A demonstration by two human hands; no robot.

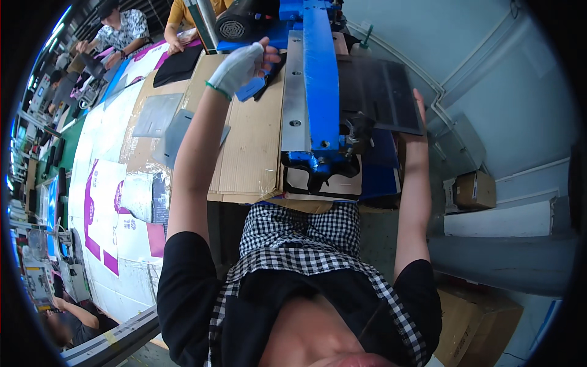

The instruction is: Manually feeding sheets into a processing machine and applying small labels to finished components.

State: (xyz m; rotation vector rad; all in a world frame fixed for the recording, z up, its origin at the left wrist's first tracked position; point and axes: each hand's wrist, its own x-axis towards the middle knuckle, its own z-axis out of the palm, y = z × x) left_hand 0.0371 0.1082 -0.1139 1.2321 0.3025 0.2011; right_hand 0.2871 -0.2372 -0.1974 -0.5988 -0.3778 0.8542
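Observation:
A machine with a long blue arm [321, 79] stands before me, with a metal strip along its left side. My left hand [241, 66], in a white glove with a green cuff and bare fingertips, is raised just left of the machine. Its fingers are loosely bent and slightly apart, with nothing visible in them. Below it lie a small blue piece [251, 90] and a dark strip [269, 79] on cardboard. To the right of the machine, my right hand [419, 109] grips the right edge of a dark, thin sheet [382, 92], which hides most of its fingers.
Cardboard [244, 165] covers the table on my left, with clear plastic sheets [158, 115] on it. A black cloth piece [177, 66] lies farther off, near co-workers. A blue-grey wall, pipes and a small carton [474, 190] are on my right.

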